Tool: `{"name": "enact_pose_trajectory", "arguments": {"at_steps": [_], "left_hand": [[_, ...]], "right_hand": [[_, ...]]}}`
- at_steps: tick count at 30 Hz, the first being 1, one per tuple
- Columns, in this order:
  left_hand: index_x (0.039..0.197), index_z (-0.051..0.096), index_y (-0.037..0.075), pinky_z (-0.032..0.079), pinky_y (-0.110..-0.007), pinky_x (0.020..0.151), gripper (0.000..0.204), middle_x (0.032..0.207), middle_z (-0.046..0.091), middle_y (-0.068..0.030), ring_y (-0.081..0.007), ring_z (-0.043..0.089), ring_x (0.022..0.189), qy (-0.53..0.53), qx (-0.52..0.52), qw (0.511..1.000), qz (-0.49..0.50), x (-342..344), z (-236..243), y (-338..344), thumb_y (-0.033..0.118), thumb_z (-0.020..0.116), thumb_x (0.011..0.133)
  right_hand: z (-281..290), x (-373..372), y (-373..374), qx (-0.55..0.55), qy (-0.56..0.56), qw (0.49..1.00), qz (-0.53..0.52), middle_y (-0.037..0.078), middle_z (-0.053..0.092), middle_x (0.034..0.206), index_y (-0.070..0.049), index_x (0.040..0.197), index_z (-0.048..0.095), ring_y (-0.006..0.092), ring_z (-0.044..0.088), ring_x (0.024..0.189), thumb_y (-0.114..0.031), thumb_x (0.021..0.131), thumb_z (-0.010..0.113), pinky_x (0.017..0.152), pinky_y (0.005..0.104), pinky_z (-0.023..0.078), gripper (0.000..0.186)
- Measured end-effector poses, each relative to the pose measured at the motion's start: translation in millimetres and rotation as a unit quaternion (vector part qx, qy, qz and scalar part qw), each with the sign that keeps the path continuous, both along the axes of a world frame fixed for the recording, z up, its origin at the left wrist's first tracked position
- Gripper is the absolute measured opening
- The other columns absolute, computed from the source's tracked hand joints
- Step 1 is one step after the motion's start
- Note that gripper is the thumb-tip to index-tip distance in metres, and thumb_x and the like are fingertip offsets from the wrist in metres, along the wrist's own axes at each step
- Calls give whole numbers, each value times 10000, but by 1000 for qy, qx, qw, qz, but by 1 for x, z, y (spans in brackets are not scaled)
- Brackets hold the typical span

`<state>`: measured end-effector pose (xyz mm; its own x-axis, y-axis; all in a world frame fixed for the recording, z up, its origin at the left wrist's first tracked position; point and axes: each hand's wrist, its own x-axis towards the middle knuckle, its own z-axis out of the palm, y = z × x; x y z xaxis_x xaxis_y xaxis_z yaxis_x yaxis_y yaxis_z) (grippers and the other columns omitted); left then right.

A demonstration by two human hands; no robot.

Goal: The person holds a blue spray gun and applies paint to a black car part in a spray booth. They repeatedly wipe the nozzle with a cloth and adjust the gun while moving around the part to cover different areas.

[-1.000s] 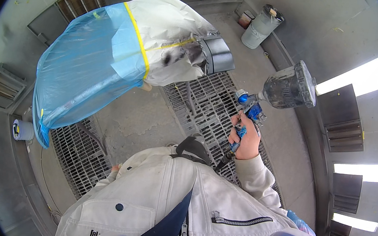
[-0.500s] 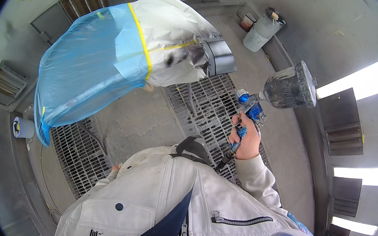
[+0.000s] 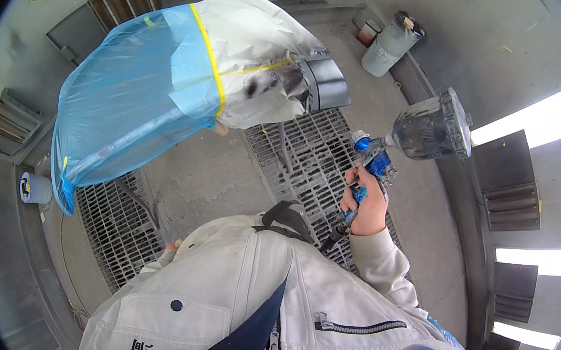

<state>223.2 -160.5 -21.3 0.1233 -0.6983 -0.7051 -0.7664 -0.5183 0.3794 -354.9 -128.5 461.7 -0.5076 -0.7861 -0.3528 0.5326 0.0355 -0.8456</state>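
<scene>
Blue spray gun (image 3: pixel 372 164) with smeared grey cup (image 3: pixel 430 127), right hand (image 3: pixel 365 204) grip clenched round its handle; left hand (image 3: pixel 172 246) grip hidden.

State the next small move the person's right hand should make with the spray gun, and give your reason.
Probably swing the spray gun left, toward the dark bare part. The right hand has its grip around the blue handle, but the nozzle sits right of and below that part, which alone shows past the white and blue masking.
</scene>
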Motion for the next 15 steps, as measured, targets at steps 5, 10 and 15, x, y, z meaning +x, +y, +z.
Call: {"name": "enact_pose_trajectory", "arguments": {"at_steps": [5, 10, 15], "left_hand": [[1135, 802, 133, 584, -409, 914, 557, 1086, 823, -73, -249, 768, 1021, -1, 2, 1000, -4, -1, -1, 0, 621, 733, 877], [1138, 802, 138, 584, -408, 918, 556, 1089, 823, -69, -249, 768, 1026, -3, 2, 1000, -5, 0, -1, 1, 625, 727, 881], [1140, 803, 143, 584, -406, 922, 555, 1093, 823, -66, -249, 769, 1031, -5, 3, 1000, -4, -2, -1, 3, 628, 721, 885]], "right_hand": [[0, -1, 1, 15, 0, 1000, -9, 64, 615, 991, -81, 1191, 592, 119, 453, 511, -250, 1045, 624, 504, 308, 388, 226], [0, -2, 2, 5, -15, 1000, -15, 48, 632, 957, -80, 1151, 629, 119, 468, 504, -229, 1044, 653, 499, 308, 401, 184], [0, -4, 3, 1, 9, 1000, 9, 69, 617, 989, -82, 1157, 579, 120, 457, 501, -237, 1049, 617, 498, 311, 395, 192]]}}
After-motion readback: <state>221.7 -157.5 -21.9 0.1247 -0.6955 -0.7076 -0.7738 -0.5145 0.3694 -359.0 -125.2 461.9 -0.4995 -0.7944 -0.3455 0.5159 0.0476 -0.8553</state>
